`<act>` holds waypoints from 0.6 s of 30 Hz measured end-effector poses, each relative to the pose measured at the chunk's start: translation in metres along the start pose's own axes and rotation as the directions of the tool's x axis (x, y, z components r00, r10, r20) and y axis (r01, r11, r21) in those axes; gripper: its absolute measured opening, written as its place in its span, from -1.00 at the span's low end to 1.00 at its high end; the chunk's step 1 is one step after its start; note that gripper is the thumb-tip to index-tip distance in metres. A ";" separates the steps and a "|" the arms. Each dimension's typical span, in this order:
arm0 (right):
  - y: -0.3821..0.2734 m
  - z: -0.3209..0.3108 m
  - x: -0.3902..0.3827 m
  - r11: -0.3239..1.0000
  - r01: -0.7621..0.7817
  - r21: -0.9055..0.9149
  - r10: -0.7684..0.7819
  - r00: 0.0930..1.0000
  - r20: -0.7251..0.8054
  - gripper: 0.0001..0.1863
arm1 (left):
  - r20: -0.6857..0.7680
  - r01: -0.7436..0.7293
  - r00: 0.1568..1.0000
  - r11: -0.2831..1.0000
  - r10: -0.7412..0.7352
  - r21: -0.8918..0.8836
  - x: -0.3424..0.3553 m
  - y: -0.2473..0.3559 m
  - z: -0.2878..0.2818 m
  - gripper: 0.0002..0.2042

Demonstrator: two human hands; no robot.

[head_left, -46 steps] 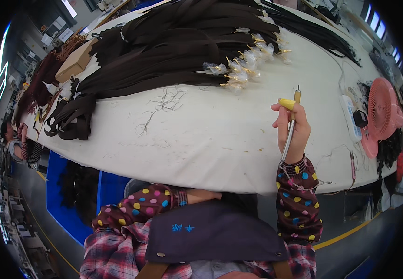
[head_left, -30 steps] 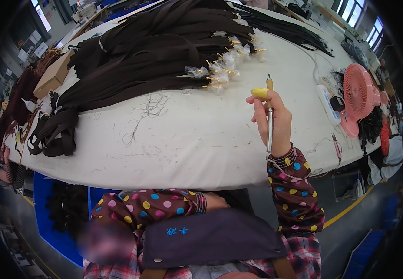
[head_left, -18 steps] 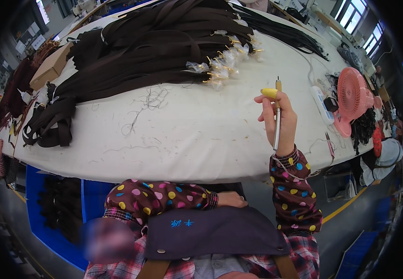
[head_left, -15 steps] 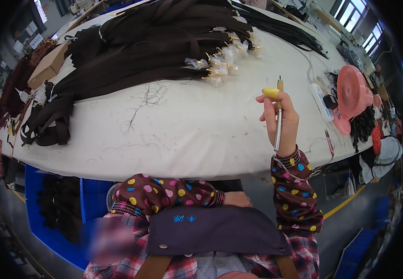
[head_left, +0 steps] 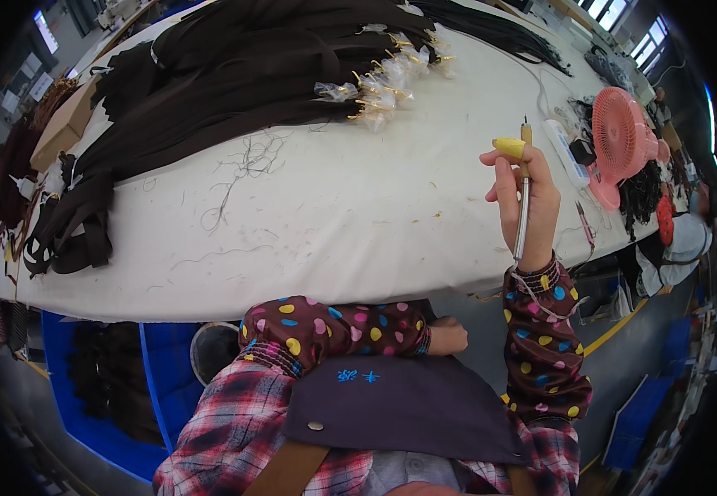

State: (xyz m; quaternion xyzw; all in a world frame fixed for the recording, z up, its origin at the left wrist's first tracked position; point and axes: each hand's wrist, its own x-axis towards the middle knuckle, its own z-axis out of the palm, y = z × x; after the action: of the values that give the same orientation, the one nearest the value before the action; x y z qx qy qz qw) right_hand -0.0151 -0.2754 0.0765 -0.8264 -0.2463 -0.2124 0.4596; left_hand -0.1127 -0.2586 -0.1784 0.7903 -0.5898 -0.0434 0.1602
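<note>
My right hand [head_left: 536,202] is raised over the right part of the white table. It grips a slim corded pen-like tool [head_left: 523,217] with a silver barrel, a brass-coloured collar and a thin dark tip pointing up and away. A yellow cover [head_left: 509,148] wraps the index fingertip. Down at the front of my apron [head_left: 400,405], beside the table's near edge, my left hand [head_left: 448,337] is curled closed. Whatever it may hold is hidden. Farther off lie long dark brown strips [head_left: 234,103], their right ends wrapped in clear plastic [head_left: 379,95] with gold-coloured pieces.
A pink fan [head_left: 617,132], a white power strip [head_left: 565,153] and pink-handled snips [head_left: 584,223] stand or lie to the right. Loose threads [head_left: 247,161] are scattered mid-table [head_left: 325,223]. A cardboard box [head_left: 62,128] is at the left. Below the near edge sits a blue bin [head_left: 164,372].
The view has shifted, so the table and strips appear farther left and higher. My right hand keeps its grip on the pen-like tool. My left hand now looks more curled.
</note>
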 end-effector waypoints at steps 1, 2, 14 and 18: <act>-0.001 0.001 0.000 1.000 -0.003 0.014 0.003 1.000 -0.009 -0.83 | -0.018 -0.024 1.000 1.000 0.024 -0.017 -0.002 0.000 0.001 -0.91; -0.001 0.002 -0.001 1.000 -0.006 0.023 0.006 1.000 -0.010 -0.83 | -0.037 -0.050 0.998 0.998 0.049 -0.030 -0.003 0.000 -0.001 -0.90; 0.007 0.019 -0.003 0.996 0.009 0.085 -0.013 0.999 0.042 -0.83 | 0.202 0.595 0.791 0.646 -0.578 -0.479 -0.180 0.018 -0.117 -0.57; 0.011 0.031 0.002 0.988 0.054 0.147 -0.058 0.998 0.026 -0.84 | 0.300 0.702 0.658 0.418 -0.691 -0.577 -0.208 0.024 -0.114 -0.59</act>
State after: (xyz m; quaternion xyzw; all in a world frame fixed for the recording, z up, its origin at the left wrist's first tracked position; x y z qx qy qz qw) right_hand -0.0028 -0.2531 0.0555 -0.7863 -0.2913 -0.1941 0.5091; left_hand -0.1681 -0.0453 -0.0888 0.8534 -0.1561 -0.3135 0.3861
